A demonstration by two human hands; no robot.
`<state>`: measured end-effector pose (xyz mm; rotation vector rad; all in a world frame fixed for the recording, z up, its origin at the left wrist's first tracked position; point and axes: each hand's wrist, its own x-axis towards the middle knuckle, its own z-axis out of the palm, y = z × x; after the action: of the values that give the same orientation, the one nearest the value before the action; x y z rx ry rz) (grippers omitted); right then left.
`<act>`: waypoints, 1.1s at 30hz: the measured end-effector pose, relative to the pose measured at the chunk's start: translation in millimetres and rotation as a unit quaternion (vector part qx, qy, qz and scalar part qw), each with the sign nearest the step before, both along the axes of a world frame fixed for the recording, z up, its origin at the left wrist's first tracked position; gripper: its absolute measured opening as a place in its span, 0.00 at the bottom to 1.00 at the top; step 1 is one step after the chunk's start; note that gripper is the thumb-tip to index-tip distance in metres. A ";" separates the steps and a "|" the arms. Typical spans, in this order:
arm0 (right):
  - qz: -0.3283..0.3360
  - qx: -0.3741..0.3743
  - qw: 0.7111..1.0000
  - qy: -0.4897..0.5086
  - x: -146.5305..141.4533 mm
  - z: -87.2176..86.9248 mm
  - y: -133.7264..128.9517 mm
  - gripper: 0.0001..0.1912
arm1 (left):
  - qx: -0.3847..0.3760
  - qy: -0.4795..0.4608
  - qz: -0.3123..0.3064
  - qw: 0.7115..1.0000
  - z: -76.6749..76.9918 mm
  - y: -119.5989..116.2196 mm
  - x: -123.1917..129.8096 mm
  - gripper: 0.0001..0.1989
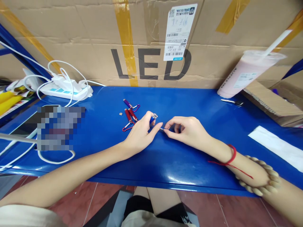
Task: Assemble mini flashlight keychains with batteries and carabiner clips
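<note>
Above the middle of the blue table, my left hand [141, 132] is closed around a small blue keychain flashlight [152, 119] whose silver end sticks up between the fingers. My right hand [187, 129] is pinched at the fingertips on a thin blue-and-silver piece [162, 128] between the two hands. Whether that piece joins the flashlight is hidden. Just left of my left hand lie a red keychain flashlight [128, 115], another red one [133, 114] and a purple one [127, 103], with carabiner clips. A small round silvery disc [120, 114] rests beside them.
A large cardboard box [94, 37] walls off the back. On the left are a white power strip [71, 93], cables and a phone [28, 121]. To the right stand a drink cup [248, 74] with a straw, a small black-and-silver item [232, 102], and white paper [276, 146].
</note>
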<state>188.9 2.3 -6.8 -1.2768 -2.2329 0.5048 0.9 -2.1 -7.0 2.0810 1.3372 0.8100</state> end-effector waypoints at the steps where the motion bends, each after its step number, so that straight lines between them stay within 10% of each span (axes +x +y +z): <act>1: 0.010 -0.011 0.999 0.028 -0.6 -0.2 0.1 0.07 | 0.003 -0.003 -0.005 1.000 -0.7 0.4 -0.5 0.09; 13: 0.032 0.021 0.992 0.121 -1.0 -0.2 3.0 0.10 | 0.017 -0.040 -0.069 0.997 -1.1 0.4 -2.3 0.08; 33: 0.139 0.277 0.940 -0.141 0.2 -0.8 -5.7 0.18 | 0.014 -0.067 -0.104 0.992 -3.7 -1.3 -2.4 0.09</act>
<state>189.1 -3.4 -7.7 -0.7774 -2.5512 -0.2313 -1.5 -3.5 -10.8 2.1043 1.0258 0.8634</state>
